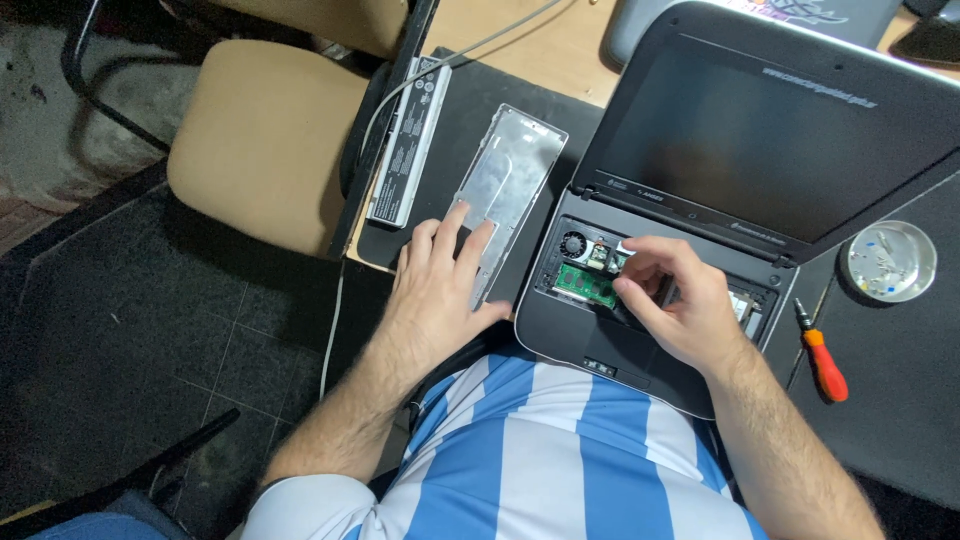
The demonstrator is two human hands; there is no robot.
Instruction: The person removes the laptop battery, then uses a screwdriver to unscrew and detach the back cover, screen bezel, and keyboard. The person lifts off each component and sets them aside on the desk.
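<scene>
— Silver metal, that flat panel [508, 175] left of the laptop [700, 200]?

— Yes, a long rectangular cover plate lying on the black mat [470, 80]. The left hand [440, 280] rests flat on its near end, fingers spread, gripping nothing.

— And the right hand [672, 300]?

— It is down in the laptop's opened base, fingertips pinched close together beside the green circuit board [585, 285] and the small round fan [573, 244]. Whether they actually hold a part, I cannot tell; the fingers hide it.

— Any labels?

— A long grey battery pack [408, 145] lies just left of the plate, along the mat's edge, with a white rectangular label of small dark print running down its face. A thin line of pale print sits on the dark laptop lid near the upper right corner, and small pale marks on the hinge strip.

— What else is about?

— An orange-handled screwdriver [824, 355] lies right of the laptop, and beyond it a round shallow metal dish [892, 262] with tiny bits inside. A tan padded chair [265, 140] stands off to the left.
</scene>
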